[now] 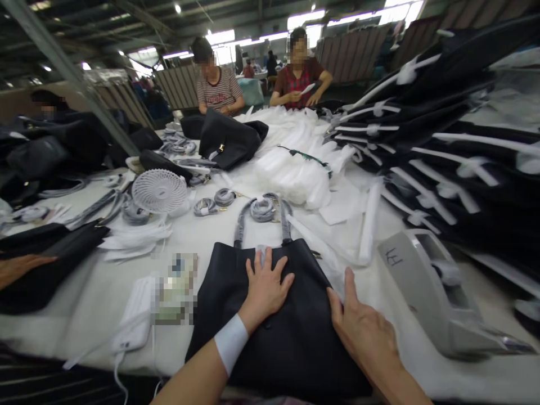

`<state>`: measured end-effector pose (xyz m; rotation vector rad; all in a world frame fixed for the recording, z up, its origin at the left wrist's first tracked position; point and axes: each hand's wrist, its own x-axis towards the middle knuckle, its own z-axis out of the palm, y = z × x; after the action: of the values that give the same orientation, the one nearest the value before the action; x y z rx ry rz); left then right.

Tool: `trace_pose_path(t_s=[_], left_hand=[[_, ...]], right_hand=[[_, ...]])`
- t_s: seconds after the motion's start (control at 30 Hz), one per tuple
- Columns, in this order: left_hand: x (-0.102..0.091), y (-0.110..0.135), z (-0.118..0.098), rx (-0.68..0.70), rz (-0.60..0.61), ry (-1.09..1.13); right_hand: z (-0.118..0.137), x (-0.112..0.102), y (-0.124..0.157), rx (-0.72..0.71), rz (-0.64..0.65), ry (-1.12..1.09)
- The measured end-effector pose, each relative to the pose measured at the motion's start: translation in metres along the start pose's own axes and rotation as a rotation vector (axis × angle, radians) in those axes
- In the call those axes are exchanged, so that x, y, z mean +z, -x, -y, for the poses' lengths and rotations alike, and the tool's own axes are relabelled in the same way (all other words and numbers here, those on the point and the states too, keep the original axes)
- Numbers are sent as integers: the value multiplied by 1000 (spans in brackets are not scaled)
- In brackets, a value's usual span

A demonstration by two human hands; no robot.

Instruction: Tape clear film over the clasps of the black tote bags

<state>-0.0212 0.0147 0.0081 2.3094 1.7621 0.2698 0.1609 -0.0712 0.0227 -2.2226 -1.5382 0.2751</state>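
Observation:
A black handbag lies flat in front of me with its two wrapped handles pointing away. My left hand rests on its upper front, fingers spread, with a white band round the wrist. A small pale piece shows between those fingers at the bag's top edge. At the bag's right edge is my right hand; its thumb is by the edge and the index finger stands apart, while the other fingers are partly hidden. A coiled grey-wrapped strap sits between the handles.
A grey tape dispenser stands at right, beside stacked black bags. White wrapping is heaped ahead. At left are a fan, a white power strip and another person's hand. Two people work across the table.

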Motion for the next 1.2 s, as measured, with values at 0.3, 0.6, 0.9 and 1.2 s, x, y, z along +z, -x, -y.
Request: trace_pose_path(t_s=[0.3,0.6,0.9,1.2], left_hand=[[-5,0,11,69,-48,141],[-22,7,22,93,-199,350],[-58,82,138,-229,-468,355],[-37,93,147,-307,-310,328]], right_hand=[[24,8,-17,-1056,-309,74],[14,56,-15,-907,-249,272],[17,53,-8,-839,-273,252],[16,48,-3,-813,-326,184]])
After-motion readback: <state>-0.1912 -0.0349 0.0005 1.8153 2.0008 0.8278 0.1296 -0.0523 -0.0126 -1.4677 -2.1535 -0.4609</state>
